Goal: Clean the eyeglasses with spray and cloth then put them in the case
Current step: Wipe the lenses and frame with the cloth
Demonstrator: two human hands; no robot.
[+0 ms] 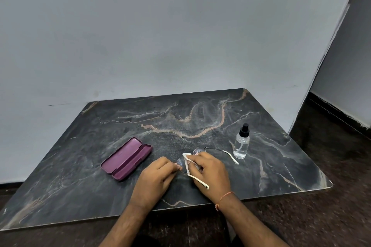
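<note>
Thin-framed eyeglasses [230, 154] with white temple tips are held just above the dark marble table [80, 166], their arms unfolded. My left hand [155, 179] pinches the frame at the left lens. My right hand [210, 172] holds a small white cloth [186, 155] against the lenses near the bridge; most of the cloth is hidden under its fingers. One white-tipped arm crosses over my right hand, the other points toward the spray bottle [242, 142]. A purple glasses case [126, 158] lies open, left of my hands.
The clear spray bottle with a black cap stands upright to the right of the glasses. A grey wall runs behind the table. The table's front edge lies under my forearms, with dark floor to the right.
</note>
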